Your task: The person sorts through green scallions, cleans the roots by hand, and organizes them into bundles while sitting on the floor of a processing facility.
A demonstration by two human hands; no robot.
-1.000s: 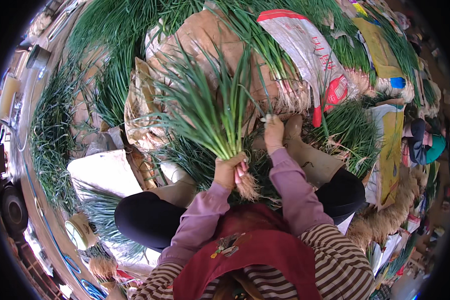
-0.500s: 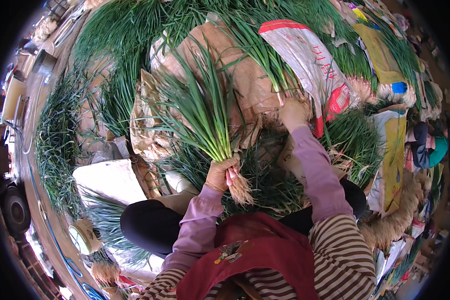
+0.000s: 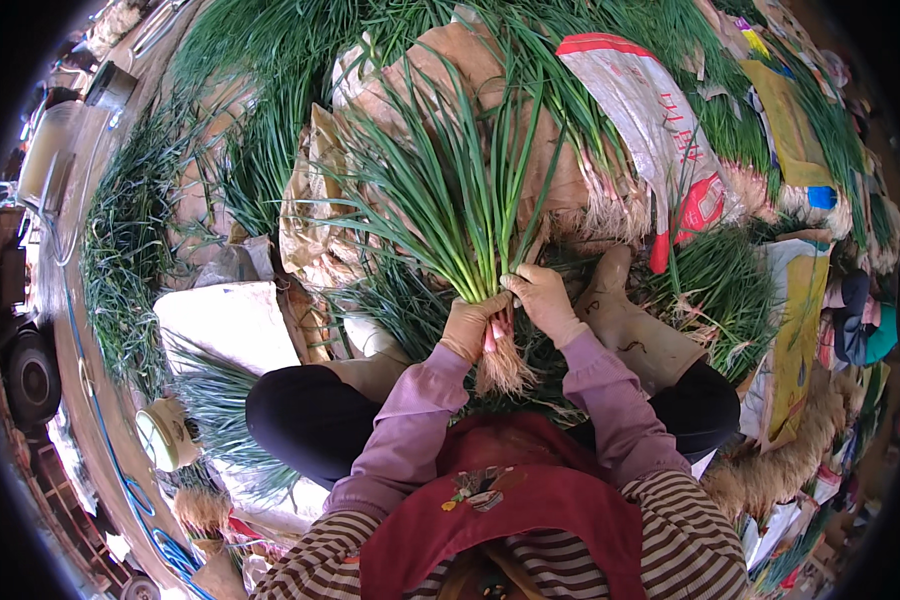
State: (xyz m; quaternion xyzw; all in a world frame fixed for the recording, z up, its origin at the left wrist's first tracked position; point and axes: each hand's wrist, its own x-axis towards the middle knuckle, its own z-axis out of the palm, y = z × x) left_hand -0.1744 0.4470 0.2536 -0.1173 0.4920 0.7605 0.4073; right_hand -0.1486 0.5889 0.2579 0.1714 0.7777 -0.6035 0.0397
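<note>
A bunch of green onions (image 3: 475, 225) stands upright in front of me, leaves fanned away and pinkish bases with pale roots hanging toward me. My left hand (image 3: 468, 325), in a tan glove, is wrapped round the stalks just above the roots. My right hand (image 3: 545, 298), gloved alike, is closed at the right side of the same bunch, thumb and fingers against the stalks. Its fingertips are partly hidden. Beyond it, more green onions (image 3: 595, 165) lie on a brown sack (image 3: 555, 165), partly under a white and red sack (image 3: 645, 110).
Loose green leaves (image 3: 395, 315) lie between my boots (image 3: 635, 320). A smaller heap of green onions (image 3: 720, 285) is at the right, beside a yellow and white sack (image 3: 800, 330). At the left are a white sheet (image 3: 225, 325), a pale bucket (image 3: 167, 435) and a blue hose (image 3: 105, 460).
My right hand has come back from the onions on the brown sack to the bunch in my left hand. The bunch looks fuller and more upright. The whole view has shifted slightly.
</note>
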